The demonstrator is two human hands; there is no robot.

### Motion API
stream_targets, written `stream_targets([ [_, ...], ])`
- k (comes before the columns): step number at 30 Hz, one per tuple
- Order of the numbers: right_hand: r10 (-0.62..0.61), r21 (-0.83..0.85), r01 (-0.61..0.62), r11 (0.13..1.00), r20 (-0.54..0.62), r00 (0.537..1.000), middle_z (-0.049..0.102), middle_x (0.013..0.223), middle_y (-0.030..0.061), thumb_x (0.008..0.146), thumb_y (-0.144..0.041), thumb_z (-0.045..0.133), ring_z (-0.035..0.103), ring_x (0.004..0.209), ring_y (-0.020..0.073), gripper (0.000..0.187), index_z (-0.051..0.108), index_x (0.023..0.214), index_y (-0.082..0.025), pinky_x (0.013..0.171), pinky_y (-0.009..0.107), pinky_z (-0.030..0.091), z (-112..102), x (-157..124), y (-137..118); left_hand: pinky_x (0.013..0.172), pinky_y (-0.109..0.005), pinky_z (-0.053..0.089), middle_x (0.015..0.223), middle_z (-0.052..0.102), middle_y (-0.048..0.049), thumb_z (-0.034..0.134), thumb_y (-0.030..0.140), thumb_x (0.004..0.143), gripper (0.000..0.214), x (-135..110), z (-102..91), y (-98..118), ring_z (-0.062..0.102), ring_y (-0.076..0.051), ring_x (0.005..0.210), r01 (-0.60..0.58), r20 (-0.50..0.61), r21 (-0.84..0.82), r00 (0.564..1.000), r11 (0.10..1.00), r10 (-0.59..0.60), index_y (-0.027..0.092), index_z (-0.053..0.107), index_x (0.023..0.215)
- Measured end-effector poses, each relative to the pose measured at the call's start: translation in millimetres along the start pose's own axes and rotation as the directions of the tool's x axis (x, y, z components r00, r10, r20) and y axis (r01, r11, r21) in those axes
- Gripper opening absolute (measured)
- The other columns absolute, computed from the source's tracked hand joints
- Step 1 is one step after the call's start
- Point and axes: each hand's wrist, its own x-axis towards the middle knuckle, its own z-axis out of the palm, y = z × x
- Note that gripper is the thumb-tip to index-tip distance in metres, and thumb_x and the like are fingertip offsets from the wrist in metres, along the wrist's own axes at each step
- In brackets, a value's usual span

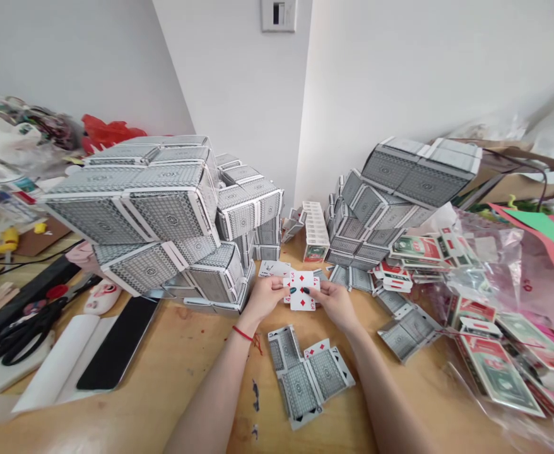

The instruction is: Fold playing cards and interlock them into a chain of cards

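My left hand (268, 297) and my right hand (332, 304) meet at the middle of the wooden table, both pinching a white playing card with red diamonds (301, 291). Its lower part shows below my fingers, and a second white card (274, 268) sticks out behind my left hand. A small flat assembly of slotted grey-backed cards (308, 378) lies just below my hands. Large stacks of interlocked grey-backed cards (163, 202) rise to the left, and a similar stack (381, 208) stands to the right. A red string circles my left wrist.
Green-and-red-backed cards (495, 372) lie on a clear plastic bag at right, by a cardboard box (518, 186). Black scissors (26, 334), a black phone (117, 343), white paper and wooden sticks lie at left. A wall (239, 82) stands behind the stacks.
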Motion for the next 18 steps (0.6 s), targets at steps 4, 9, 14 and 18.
stream_targets([
  [4,-0.008,-0.019,0.008,1.000,-0.001,1.000,0.068,0.068,0.0068,0.056,-0.047,0.067,0.061,0.058,0.0190,0.042,0.065,0.080,-0.013,0.050,0.027,0.045,0.0,-0.3,-1.0,0.066,-0.031,0.050,0.076,0.069,-0.0079,0.068,0.017,0.057,0.031,-0.7,0.4,1.2,0.064,-0.019,0.070,-0.001,0.000,0.010,1.000,1.000,0.001,0.009,0.064,0.088],
  [9,-0.019,0.032,0.018,0.999,0.022,1.000,0.068,0.066,0.0060,0.057,-0.044,0.068,0.061,0.061,0.0209,0.038,0.066,0.080,-0.015,0.052,0.028,0.046,0.9,-1.4,-3.5,0.068,-0.030,0.050,0.077,0.069,-0.0074,0.068,0.015,0.059,0.028,-2.4,1.6,3.5,0.064,-0.018,0.069,0.003,0.000,-0.003,1.000,1.000,-0.003,0.010,0.065,0.086],
  [14,-0.021,0.039,0.021,0.999,0.003,1.000,0.068,0.067,0.0055,0.057,-0.045,0.067,0.060,0.059,0.0186,0.036,0.064,0.076,-0.014,0.052,0.027,0.046,-1.2,-1.0,-2.6,0.067,-0.032,0.051,0.084,0.068,-0.0083,0.063,0.020,0.067,0.021,-5.7,0.5,4.6,0.063,-0.017,0.072,0.046,-0.051,-0.125,0.997,0.991,-0.053,0.011,0.064,0.086],
  [18,-0.036,0.049,0.037,0.998,-0.029,0.999,0.067,0.066,0.0049,0.059,-0.043,0.067,0.058,0.055,0.0156,0.033,0.063,0.074,-0.013,0.050,0.026,0.045,-4.0,-1.2,-2.8,0.074,-0.035,0.050,0.086,0.066,-0.0115,0.060,0.017,0.071,0.021,-10.3,-0.2,5.8,0.063,-0.019,0.077,0.093,0.032,-0.303,0.996,0.948,-0.087,0.009,0.062,0.090],
])
